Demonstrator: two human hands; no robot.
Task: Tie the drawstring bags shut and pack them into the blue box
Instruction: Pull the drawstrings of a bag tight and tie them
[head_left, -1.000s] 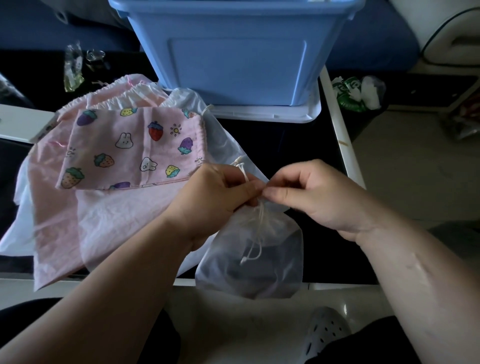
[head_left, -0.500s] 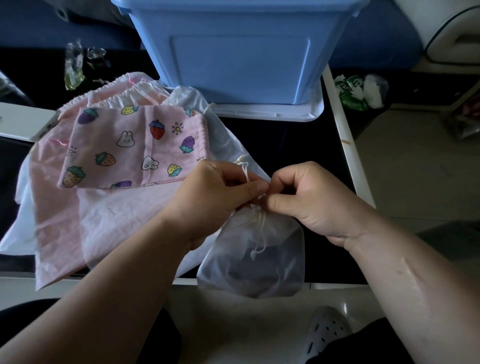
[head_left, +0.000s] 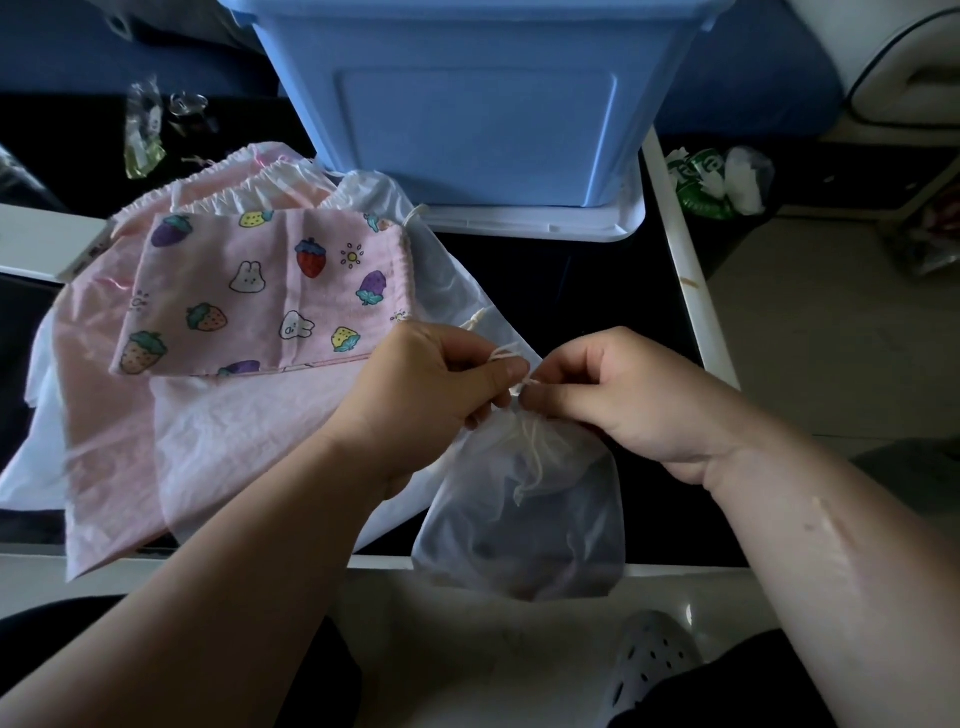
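A small sheer white drawstring bag (head_left: 524, 525) with something dark inside hangs over the table's front edge. My left hand (head_left: 431, 387) and my right hand (head_left: 618, 389) meet at its gathered neck, each pinching the white drawstring (head_left: 530, 452), whose loose ends dangle down the bag's front. To the left lies a pile of flat bags: a pink one printed with strawberries and rabbits (head_left: 260, 296) on top of plain pink (head_left: 98, 395) and white ones (head_left: 249, 436). The blue box (head_left: 478, 98) stands at the back of the table on a white lid.
The dark table has a white rim (head_left: 685, 270) along its right side. A small clear packet (head_left: 143, 135) lies at the back left. A bin with green and white rubbish (head_left: 717, 179) sits on the floor to the right. A perforated shoe (head_left: 649, 670) shows below.
Both hands have stayed at the bag's neck, fingers working the cord; the right hand has closed in against the left and the neck looks more gathered.
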